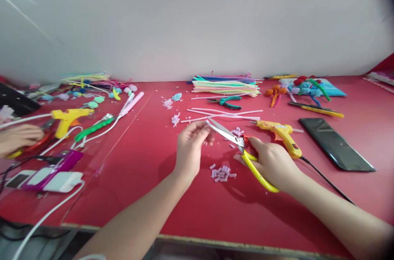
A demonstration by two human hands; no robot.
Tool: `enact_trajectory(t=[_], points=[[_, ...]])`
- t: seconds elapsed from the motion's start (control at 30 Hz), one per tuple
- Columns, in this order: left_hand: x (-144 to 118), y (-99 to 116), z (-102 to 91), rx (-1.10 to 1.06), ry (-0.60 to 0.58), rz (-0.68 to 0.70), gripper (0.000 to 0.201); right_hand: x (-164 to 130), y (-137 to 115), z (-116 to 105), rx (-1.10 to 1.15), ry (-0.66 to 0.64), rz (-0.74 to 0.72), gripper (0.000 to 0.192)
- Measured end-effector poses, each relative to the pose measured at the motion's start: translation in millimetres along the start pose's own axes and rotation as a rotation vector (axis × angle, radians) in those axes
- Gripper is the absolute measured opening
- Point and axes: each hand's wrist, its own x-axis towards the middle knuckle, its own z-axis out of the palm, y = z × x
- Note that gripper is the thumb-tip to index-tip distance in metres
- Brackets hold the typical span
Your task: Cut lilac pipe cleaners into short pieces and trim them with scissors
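Note:
My right hand (271, 161) grips the yellow handles of a pair of scissors (229, 136), whose steel blades point left toward my left hand (191, 145). My left hand pinches something small at the blade tips; it is too small to make out. A little heap of short lilac cut pieces (222, 173) lies on the red table (147, 186) just below the blades, and a few more pieces (237, 132) lie behind them.
A yellow glue gun (281, 135) with a black cord lies right of my hand, next to a black phone (335, 143). Pipe cleaners (226, 85), teal pliers (227, 102) and finished flowers (303, 85) lie behind. Another person's hand (17, 139), a second glue gun (66, 120) and chargers are at left.

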Motion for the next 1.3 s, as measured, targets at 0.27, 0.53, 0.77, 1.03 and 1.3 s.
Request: enact_trajectory(t=[0.27, 0.53, 0.77, 1.03, 1.3], points=[[0.5, 0.4, -1.4, 0.012, -0.011, 0.011, 0.009, -1.3, 4.1, 8.3, -0.083, 0.051, -0.065, 0.033], [-0.6, 0.4, -1.2, 0.01, -0.027, 0.017, 0.01, -2.0, 5.9, 11.7, -0.14, 0.097, -0.094, 0.037], [0.0, 0.0, -2.3, -0.019, -0.023, 0.019, 0.01, -2.7, 7.5, 13.0, -0.168, 0.091, -0.093, 0.034], [-0.3, -0.4, -2.5, -0.018, -0.043, 0.042, 0.01, -2.5, 6.9, 13.7, -0.165, 0.049, -0.089, 0.034], [0.2, 0.5, -3.0, -0.008, -0.024, 0.028, 0.01, -1.8, 7.9, 12.0, -0.144, 0.054, -0.041, 0.032]])
